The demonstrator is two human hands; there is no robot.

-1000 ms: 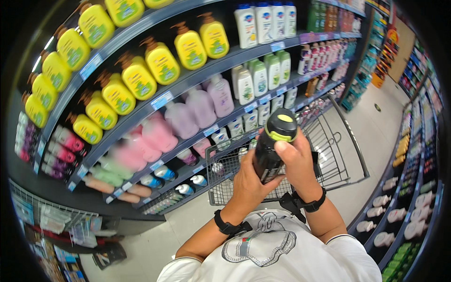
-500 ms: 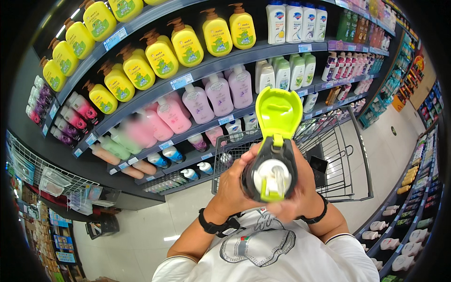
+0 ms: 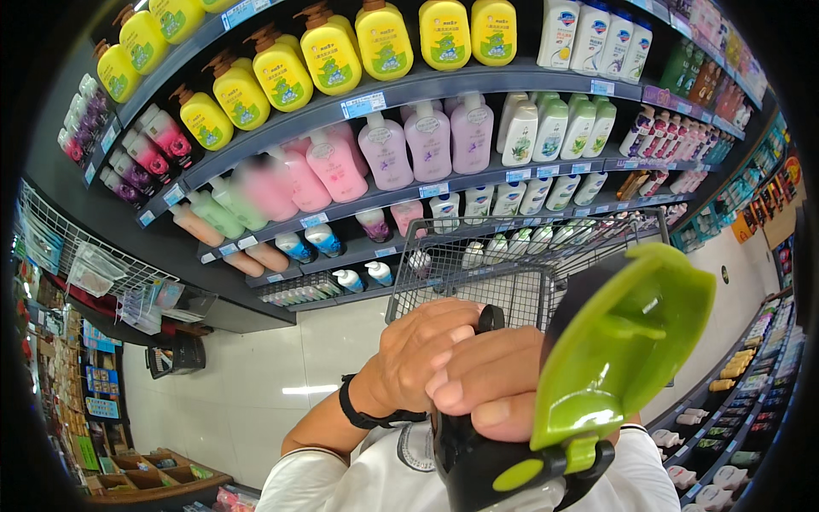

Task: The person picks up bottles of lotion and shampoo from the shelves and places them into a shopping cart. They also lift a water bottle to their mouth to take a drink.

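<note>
A black drinking bottle (image 3: 465,465) is tipped toward me, close to the camera at the lower right. Its green flip lid (image 3: 627,350) stands open, and the clear spout below is partly cut off by the lower edge. My right hand (image 3: 503,371) wraps round the bottle, fingers pointing left, its back partly behind the lid. On the left, my left hand (image 3: 422,354) is closed against the bottle and meets the right fingertips. A black loop (image 3: 490,318) sticks up between the hands. A black band (image 3: 354,405) circles my left wrist.
Beyond my hands stands a grey wire shopping cart (image 3: 520,294). Shelves ahead carry yellow pump bottles (image 3: 384,43), purple bottles (image 3: 426,141) and white bottles (image 3: 559,34). Another stocked shelf (image 3: 742,384) runs along the right. A black bin (image 3: 177,357) sits on the floor at left.
The bottle has come closer, moved down and right, and tipped toward me, so its open lid looks larger. My fingers now overlap on its far side. The shelf view has shifted slightly.
</note>
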